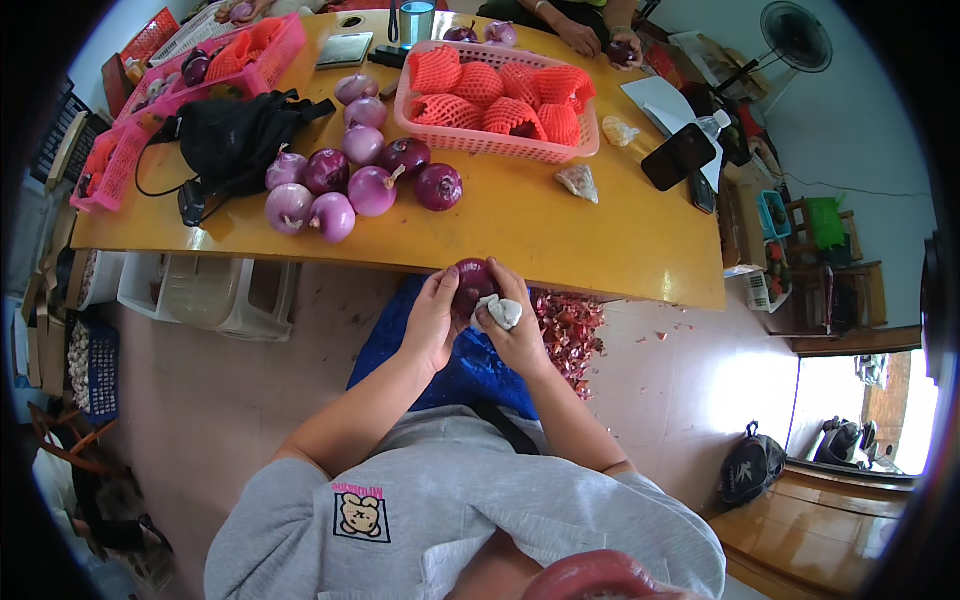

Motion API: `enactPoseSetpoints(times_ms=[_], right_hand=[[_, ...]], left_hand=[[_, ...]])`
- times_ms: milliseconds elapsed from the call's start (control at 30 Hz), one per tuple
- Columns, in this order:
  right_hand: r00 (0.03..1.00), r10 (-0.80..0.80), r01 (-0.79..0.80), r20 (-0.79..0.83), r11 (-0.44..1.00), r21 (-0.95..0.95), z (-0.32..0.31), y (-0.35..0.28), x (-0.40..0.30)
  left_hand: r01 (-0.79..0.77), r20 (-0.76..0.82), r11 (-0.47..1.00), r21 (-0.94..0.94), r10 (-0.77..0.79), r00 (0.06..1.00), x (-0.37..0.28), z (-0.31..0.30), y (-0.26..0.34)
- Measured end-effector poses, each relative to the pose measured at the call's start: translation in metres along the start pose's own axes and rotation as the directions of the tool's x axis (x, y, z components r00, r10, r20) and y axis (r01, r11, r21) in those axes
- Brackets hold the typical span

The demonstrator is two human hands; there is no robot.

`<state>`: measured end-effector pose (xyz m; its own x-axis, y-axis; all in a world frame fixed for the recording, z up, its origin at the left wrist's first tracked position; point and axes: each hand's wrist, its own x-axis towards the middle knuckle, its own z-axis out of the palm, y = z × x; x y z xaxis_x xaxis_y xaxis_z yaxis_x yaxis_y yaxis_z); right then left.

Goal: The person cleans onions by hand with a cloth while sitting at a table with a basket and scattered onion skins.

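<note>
A dark red onion [473,282] is held between both hands, just off the table's near edge. My left hand [435,313] grips its left side. On its right side, my right hand [516,330] holds it together with a crumpled white cloth [504,312]. Several purple onions [373,190] lie in a group on the yellow table [510,225], left of the middle. Behind them to the right, a pink plastic basket [495,142] holds several items in red foam netting [480,84]. The parts of the onion under my fingers are hidden.
A black bag [229,139] lies at the table's left, near pink baskets [277,56]. A smartphone [678,157] leans on a bottle at the right. Onion skins [570,334] are heaped below the table edge. Across the table, another person's hand [626,49] holds an onion.
</note>
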<state>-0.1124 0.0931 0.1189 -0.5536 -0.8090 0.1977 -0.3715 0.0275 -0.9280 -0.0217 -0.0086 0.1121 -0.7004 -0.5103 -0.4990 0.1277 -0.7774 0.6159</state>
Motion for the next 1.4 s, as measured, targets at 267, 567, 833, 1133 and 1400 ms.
enactPoseSetpoints(times_ms=[267,567,833,1133,1400], right_hand=[[0.969,0.197,-0.095,-0.147,0.852,0.515,-0.013,0.01,0.059],[0.941,-0.152,0.059,-0.303,0.954,-0.294,-0.004,0.052,0.123],[0.944,-0.118,0.073,-0.308,0.985,-0.153,-0.022,0.066,0.115],[0.934,-0.056,-0.011,-0.353,0.983,-0.186,-0.024,0.052,0.099],[0.921,-0.099,0.016,-0.377,0.976,-0.218,-0.024,0.056,0.098]], left_hand=[[-0.206,0.242,0.974,0.098,0.177,0.954,0.019,0.009,0.024],[-0.331,0.432,0.931,-0.155,0.365,0.825,0.044,0.054,0.094],[-0.258,0.881,0.941,0.22,-0.078,0.467,0.014,0.081,0.09],[0.539,0.293,0.792,0.286,-0.608,0.738,0.051,-0.067,-0.058],[0.398,0.284,0.914,0.081,-0.403,0.87,0.075,-0.073,-0.048]])
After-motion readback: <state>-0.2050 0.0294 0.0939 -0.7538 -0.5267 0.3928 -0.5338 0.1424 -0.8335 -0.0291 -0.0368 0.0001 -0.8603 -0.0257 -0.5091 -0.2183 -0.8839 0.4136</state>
